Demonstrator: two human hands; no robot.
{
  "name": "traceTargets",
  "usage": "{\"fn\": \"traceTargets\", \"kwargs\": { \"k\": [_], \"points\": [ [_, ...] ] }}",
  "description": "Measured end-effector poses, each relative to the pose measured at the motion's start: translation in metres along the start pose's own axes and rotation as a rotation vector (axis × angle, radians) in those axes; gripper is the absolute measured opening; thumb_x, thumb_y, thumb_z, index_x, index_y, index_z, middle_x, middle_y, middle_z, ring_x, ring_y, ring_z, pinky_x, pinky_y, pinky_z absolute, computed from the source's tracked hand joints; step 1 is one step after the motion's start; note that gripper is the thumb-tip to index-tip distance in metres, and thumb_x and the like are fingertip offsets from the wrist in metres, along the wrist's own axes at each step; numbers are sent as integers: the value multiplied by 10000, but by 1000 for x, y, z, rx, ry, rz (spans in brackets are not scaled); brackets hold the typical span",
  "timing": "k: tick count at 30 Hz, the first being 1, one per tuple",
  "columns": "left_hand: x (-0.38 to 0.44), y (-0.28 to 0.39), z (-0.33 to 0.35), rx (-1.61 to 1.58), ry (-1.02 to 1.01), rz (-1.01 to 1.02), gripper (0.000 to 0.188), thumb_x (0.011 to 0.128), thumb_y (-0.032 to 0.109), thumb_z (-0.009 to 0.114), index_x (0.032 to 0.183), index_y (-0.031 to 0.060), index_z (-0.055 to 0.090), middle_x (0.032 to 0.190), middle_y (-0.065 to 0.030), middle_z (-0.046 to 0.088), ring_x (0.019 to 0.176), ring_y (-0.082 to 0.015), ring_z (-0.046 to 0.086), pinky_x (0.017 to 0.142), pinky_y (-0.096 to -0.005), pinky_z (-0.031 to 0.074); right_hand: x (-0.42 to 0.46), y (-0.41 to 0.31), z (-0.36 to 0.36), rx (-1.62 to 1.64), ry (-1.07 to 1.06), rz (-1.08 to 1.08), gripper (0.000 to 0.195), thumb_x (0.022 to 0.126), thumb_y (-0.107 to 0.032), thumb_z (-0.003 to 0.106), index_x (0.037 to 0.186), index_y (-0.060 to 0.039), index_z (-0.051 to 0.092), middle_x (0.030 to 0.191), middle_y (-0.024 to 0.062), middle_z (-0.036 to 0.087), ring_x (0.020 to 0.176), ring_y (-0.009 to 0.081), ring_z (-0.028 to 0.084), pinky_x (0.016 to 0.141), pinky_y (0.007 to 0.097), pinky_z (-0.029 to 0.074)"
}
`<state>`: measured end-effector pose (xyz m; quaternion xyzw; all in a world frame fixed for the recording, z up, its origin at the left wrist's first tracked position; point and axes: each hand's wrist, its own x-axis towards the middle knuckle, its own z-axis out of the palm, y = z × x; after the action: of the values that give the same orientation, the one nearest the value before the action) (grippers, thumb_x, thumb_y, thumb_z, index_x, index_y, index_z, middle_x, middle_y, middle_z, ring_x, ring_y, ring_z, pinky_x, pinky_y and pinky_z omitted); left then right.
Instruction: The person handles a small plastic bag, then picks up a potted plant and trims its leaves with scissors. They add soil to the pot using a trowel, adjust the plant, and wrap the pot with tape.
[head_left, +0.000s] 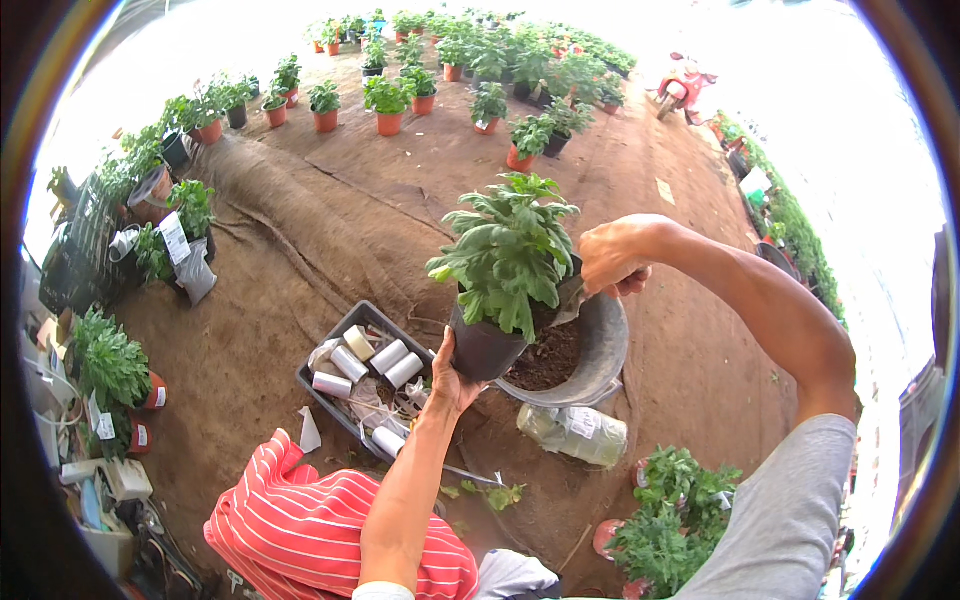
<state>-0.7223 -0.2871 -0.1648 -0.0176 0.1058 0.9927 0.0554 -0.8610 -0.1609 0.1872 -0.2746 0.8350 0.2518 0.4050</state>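
Observation:
My left hand (456, 379) holds a black plastic plant pot (486, 349) from below and the side. A leafy green plant (511, 259) stands in this tilted pot. My right hand (616, 259) is closed on a small metal hand trowel (571, 301), whose blade is at the right rim of the pot; the tip is partly hidden. Beneath them stands a large round black tub (609, 352) with dark brown soil (546, 360) inside.
Left of the tub is a grey crate (337, 409) of tape and film rolls. A plastic-wrapped bundle (574, 433) lies below the tub. Red striped cloth (300, 510) is at the bottom. Potted plants (388, 105) stand ahead and on both sides; a red scooter (681, 86) is farther off.

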Motion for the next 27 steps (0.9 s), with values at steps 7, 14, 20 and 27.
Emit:
{"fn": "traceTargets", "kwargs": {
  "k": [7,14,20,27],
  "points": [
    [-6,3,3,13,35,16,913,963,712,604,1631,135,370,1621,-190,464,1460,-428,494,1137,-710,434,-37,-22,-14,53,135,138,288,865,-195,647,689,29,684,616,112,675,518,212,659,489,371,545],
    [-18,18,-1,-57,63,-49,945,956,768,555,1646,160,340,1635,-193,444,1460,-446,486,1110,-737,450,-37,92,64,450,230,75,273,918,-209,655,766,13,703,650,72,689,571,166,698,542,328,555],
    [-27,10,17,-161,-9,-121,968,950,773,552,1647,140,329,1646,-227,407,1458,-490,465,1106,-771,425,142,132,247,264,503,346,338,876,-297,687,987,2,800,948,207,790,940,324,781,852,462,616],
    [-46,20,46,-118,6,-80,918,975,735,550,1642,141,336,1641,-198,424,1446,-484,480,1079,-790,434,236,63,314,161,469,447,240,903,-253,677,1006,-115,843,1044,111,819,1007,291,793,829,418,628]
  ]
}}
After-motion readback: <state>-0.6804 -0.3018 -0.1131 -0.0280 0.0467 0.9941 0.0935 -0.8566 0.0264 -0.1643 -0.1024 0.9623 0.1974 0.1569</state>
